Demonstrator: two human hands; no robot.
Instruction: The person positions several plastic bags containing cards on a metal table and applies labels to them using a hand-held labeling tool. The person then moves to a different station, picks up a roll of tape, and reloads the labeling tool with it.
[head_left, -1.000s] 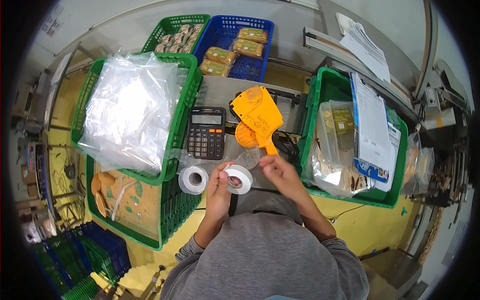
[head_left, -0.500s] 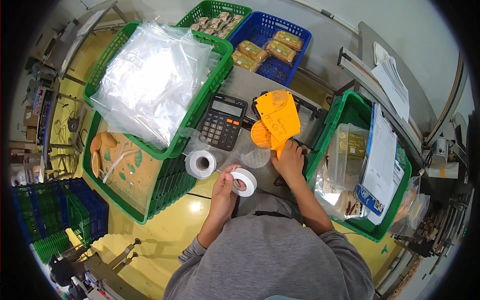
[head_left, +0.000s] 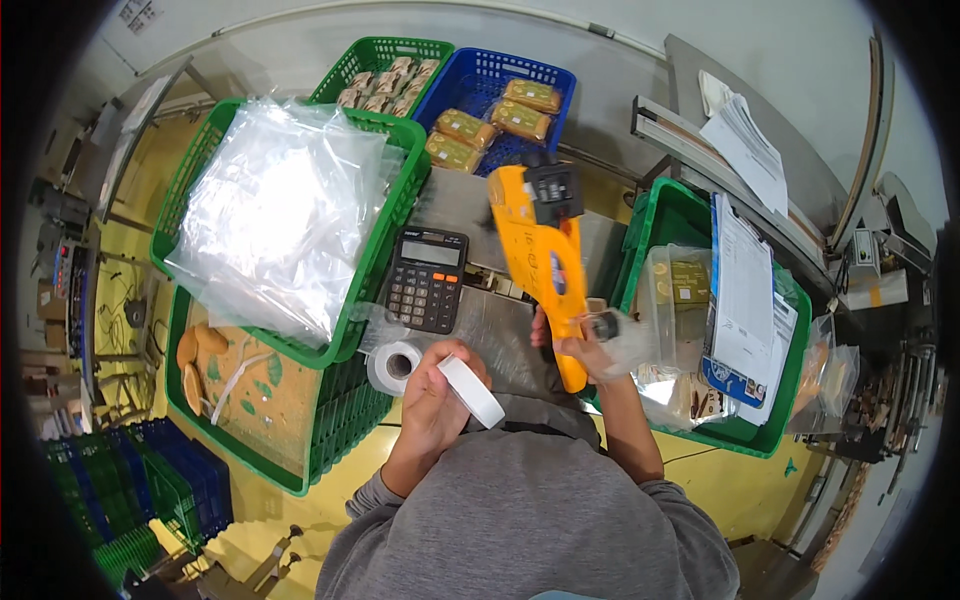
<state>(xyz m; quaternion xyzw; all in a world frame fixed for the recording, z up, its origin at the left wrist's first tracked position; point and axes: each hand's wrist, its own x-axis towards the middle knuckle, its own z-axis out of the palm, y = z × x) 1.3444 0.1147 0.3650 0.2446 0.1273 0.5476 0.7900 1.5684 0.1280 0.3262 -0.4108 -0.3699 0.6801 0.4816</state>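
My right hand is wrapped round the handle of a yellow label gun, raised over the metal table with its black head pointing away from me. Beside that hand a clear plastic part sticks out, blurred; I cannot tell whether it joins the gun. In my left hand is a narrow roll of white labels, its edge turned up and its core hidden. Just left of this hand lies a wider white roll. A black calculator rests on the table beyond.
On the left, a green crate of clear plastic bags stands on stacked crates. Behind are a blue crate with wrapped packs and a green crate. At right, another green crate holds a plastic tub and clipboard.
My right hand has lifted the label gun off the table and turned it. My left hand has tilted the label roll, hiding its core. The view has shifted slightly.
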